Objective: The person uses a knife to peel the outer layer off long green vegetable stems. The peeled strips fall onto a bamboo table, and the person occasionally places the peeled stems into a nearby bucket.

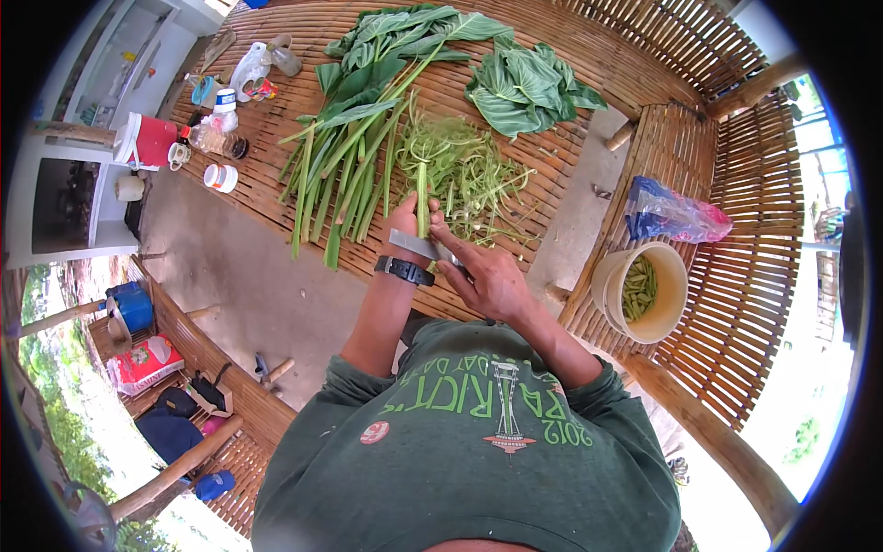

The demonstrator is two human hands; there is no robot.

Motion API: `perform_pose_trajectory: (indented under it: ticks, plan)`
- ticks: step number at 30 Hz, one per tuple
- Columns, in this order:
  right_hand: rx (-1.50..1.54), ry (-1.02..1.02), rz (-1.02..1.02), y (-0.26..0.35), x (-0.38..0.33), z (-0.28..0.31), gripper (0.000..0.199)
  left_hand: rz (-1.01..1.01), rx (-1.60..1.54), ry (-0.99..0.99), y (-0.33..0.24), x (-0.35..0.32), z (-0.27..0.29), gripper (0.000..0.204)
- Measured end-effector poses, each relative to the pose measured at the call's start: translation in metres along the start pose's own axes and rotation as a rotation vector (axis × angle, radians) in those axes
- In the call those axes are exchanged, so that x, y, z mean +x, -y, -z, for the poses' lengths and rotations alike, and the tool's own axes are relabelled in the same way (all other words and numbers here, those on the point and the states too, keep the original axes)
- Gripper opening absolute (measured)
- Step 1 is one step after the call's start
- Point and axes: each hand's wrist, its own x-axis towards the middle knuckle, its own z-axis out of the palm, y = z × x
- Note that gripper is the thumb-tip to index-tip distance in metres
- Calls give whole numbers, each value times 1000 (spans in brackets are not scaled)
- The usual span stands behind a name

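Note:
My left hand (403, 221) is closed around a pale green peeled stalk (422, 189), whose far end points away from me over the table. In my right hand (489, 276) is a knife (412, 243); its flat blade lies across the near part of the stalk, just in front of my left wrist. Curly green peelings (474, 179) are heaped beyond both hands. Left of them lies a bunch of long unpeeled stalks (345, 189), with large green leaves (405, 32) at its far end. Another pile of folded leaves (529, 90) rests at the back right.
The bamboo-slat table (276, 152) holds bottles (219, 141), a white jar (221, 178) and a red jug (152, 141) at the left. A pale bucket (677, 308) with cut green pieces (639, 290) stands on the right bench, beside a plastic bag (671, 213).

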Motion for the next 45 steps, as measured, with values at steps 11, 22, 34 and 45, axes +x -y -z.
perform_pose_trajectory:
  ticks: [11, 22, 34, 45]
  plan:
    - [432, -88, -240, -14, 6, 3, 47, -147, 143, 82, -1, -28, -25, 26]
    - [433, -534, -386, -39, 29, 75, 48, 2, 33, 106, 0, -29, -1, 33]
    - [29, 17, -44, 1, 4, 10, 60, -11, 25, 60, 1, -11, -3, 40]
    - [312, -54, -64, -16, 6, -2, 41, -45, 115, 63, 4, -23, -23, 42]
